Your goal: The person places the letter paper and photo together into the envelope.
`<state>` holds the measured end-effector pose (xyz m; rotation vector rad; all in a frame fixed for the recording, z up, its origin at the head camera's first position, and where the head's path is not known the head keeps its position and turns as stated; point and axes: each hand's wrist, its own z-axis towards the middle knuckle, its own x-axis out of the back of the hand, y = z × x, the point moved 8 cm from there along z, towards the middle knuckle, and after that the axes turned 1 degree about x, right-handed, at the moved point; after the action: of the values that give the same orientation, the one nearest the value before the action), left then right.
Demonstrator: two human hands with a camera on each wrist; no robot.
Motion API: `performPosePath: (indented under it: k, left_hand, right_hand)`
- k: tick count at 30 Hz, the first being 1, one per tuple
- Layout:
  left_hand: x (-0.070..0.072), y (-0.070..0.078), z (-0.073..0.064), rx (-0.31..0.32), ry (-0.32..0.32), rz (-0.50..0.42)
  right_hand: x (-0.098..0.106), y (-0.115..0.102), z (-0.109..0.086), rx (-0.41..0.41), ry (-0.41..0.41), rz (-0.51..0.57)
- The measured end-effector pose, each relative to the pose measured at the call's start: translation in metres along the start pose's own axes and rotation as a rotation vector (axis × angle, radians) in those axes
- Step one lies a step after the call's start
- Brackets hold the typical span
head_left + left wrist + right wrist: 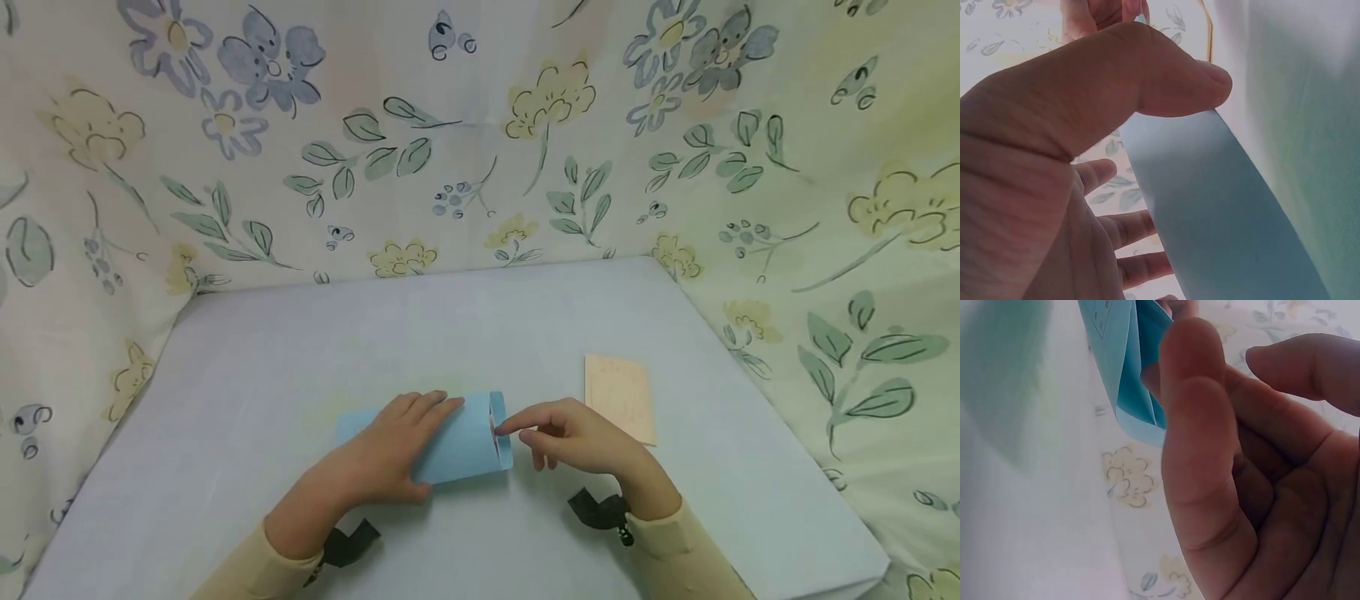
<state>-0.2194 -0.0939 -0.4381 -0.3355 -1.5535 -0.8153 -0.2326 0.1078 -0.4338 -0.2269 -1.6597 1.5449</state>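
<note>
A light blue paper envelope (461, 446) lies in front of me, its flap end (504, 429) facing right and gaping slightly. Across its left part rests my left hand (401, 437), fingers stretched over the top and thumb by the near edge. In the left wrist view that thumb (1179, 81) overlaps the envelope (1222, 200). My right hand (566, 429) points its index finger at the gap, the fingertip right at the opening. Its other fingers are bent with nothing between them. The right wrist view shows the envelope's open mouth (1141, 381) with printed lines on one face.
A peach-coloured paper packet (621, 398) lies on the table beyond the right hand. The white-covered table (360, 333) is bounded by a flowered cloth (465, 167) at the back and both sides. Dark straps (600, 508) hang at both wrists.
</note>
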Motion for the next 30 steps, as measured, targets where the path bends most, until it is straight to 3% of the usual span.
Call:
performPosePath:
  k: [12, 17, 30]
  left_hand:
    - [-0.007, 0.003, -0.007, 0.025, -0.018, -0.021]
    - [-0.01, 0.006, -0.009, 0.015, -0.018, -0.012]
    - [0.003, 0.009, -0.004, -0.032, 0.018, 0.037]
  right_hand:
    - [-0.015, 0.009, -0.003, -0.055, -0.066, 0.03]
    - [-0.025, 0.012, -0.003, -0.069, -0.107, 0.134]
    - [-0.029, 0.01, 0.003, -0.082, -0.151, 0.397]
